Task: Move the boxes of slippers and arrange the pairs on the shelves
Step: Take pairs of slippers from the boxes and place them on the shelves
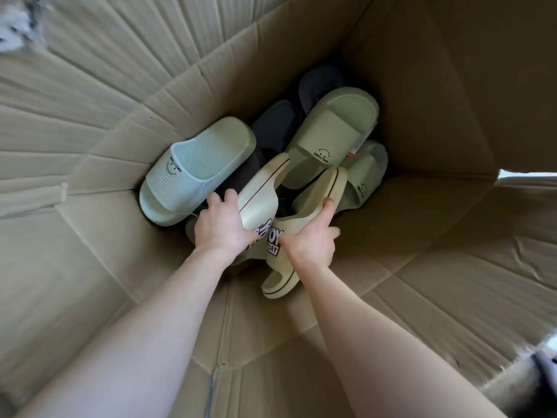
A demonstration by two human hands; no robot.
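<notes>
Both my arms reach down into a deep cardboard box [422,122]. My left hand [221,226] grips one cream slipper [265,191] with a dark stripe along its sole. My right hand [310,241] grips its partner, a cream slipper [304,212] with a printed logo on the strap. The two cream slippers are held side by side, tilted. Beneath them lie a pale mint slipper [196,170] at the left, a light green slipper [334,134] at the right and another green one [366,173], all marked WELCOME.
Dark grey slippers [280,125] lie at the bottom of the box, one more [319,82] at the far end. The creased cardboard walls [105,95] rise steeply on all sides. A torn gap shows at the right edge [527,173].
</notes>
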